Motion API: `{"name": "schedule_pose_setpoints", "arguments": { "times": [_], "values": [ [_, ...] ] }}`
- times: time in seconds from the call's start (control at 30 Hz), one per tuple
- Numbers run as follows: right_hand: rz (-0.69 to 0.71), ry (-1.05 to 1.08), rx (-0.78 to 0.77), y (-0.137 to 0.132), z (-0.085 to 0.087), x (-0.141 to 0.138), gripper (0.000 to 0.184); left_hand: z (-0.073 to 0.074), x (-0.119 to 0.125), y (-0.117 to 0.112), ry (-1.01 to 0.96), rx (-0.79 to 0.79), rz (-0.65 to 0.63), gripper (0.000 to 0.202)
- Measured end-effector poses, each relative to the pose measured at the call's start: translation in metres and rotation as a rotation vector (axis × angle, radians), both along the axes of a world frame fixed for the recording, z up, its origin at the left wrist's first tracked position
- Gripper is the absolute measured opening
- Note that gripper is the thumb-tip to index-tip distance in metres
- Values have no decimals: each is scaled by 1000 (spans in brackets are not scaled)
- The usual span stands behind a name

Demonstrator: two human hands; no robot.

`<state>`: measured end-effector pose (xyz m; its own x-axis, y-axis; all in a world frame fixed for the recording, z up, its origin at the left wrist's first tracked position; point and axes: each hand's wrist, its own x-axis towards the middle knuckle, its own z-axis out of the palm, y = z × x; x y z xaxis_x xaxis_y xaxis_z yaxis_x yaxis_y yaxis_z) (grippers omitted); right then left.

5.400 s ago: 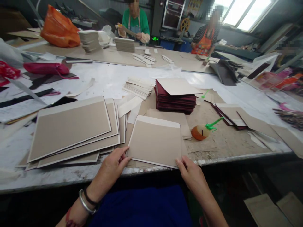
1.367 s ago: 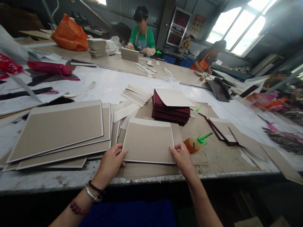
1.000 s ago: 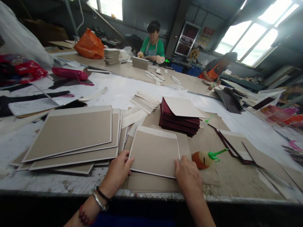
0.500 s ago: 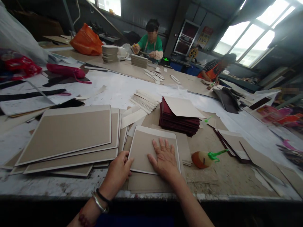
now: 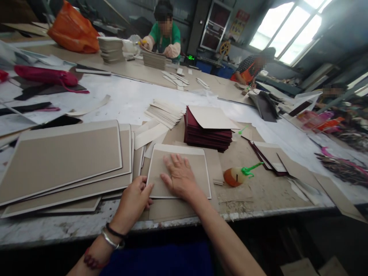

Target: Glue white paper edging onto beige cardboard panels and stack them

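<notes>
A grey cardboard panel with a white border (image 5: pixel 198 166) lies flat near the table's front edge. My right hand (image 5: pixel 178 177) rests palm down on its middle, fingers spread and flat. My left hand (image 5: pixel 132 202) holds the panel's near left corner, fingers curled against its edge. A metal bangle and dark bands circle that wrist. Under the panel lies more brown board.
Large bordered grey boards (image 5: pixel 63 159) are stacked to the left. A pile of maroon covers (image 5: pixel 207 132) stands behind the panel, an orange glue bottle with a green nozzle (image 5: pixel 237 175) to the right. Two other people work at the far side.
My right hand left the panel's near right corner, went flat onto the panel, and has slid leftward across it. My left hand stays at the left corner.
</notes>
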<state>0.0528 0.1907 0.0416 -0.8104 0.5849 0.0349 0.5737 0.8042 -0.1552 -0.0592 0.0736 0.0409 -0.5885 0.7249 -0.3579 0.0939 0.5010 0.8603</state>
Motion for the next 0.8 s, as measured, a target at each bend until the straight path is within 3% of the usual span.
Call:
{"name": "schedule_pose_setpoints", "arguments": {
  "times": [0.13, 0.27, 0.4, 0.53, 0.6, 0.8],
  "values": [
    [-147, -69, 49, 28, 0, 27, 60, 1, 1, -1, -7, 0, 2, 20],
    [-190, -93, 53, 41, -11, 38, 60, 1, 2, 0, -11, -9, 27, 20],
    [-188, 135, 25, 42, -16, 38, 58, -1, 3, -1, -11, 26, 44, 21],
    [-482, 517, -85, 41, -13, 56, 51, -1, 3, -4, -77, 123, 29, 29],
    [-607, 568, -114, 35, -11, 73, 50, 1, 4, -6, -129, 170, 13, 34],
    [-690, 589, -324, 16, -4, 109, 42, 7, 9, -14, -254, 246, 3, 40]
  ]
}}
